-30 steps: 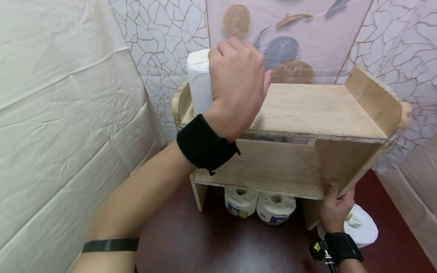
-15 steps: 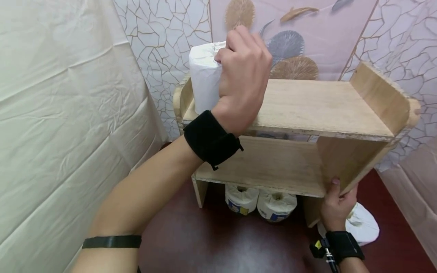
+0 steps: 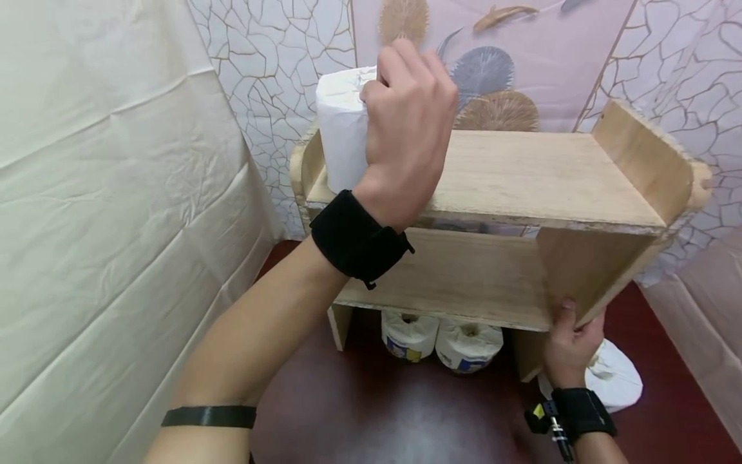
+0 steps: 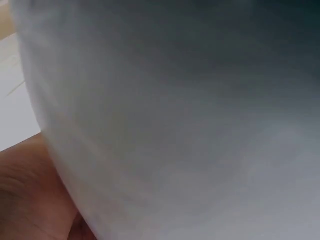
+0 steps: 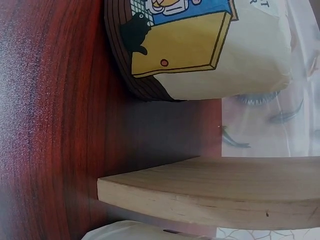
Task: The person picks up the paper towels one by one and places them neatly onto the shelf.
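Note:
In the head view, a white-wrapped toilet roll stands upright at the left end of the wooden shelf unit's top board. My left hand grips this roll from its right side, fingers curled near its upper rim and partly hidden behind the hand. White wrapper fills most of the left wrist view. Lower right, my right hand holds the front edge of the shelf unit's side panel, thumb on the inner face. The right wrist view shows the panel's foot on the dark red surface.
Two wrapped toilet rolls stand under the lower board. Another white roll sits outside the right panel, partly behind my right hand. Beige cloth hangs along the left, and a patterned backdrop rises behind.
My left hand has shifted up a little and turned, so its thumb on the right no longer shows and more of the roll's top does. The right hand keeps its hold.

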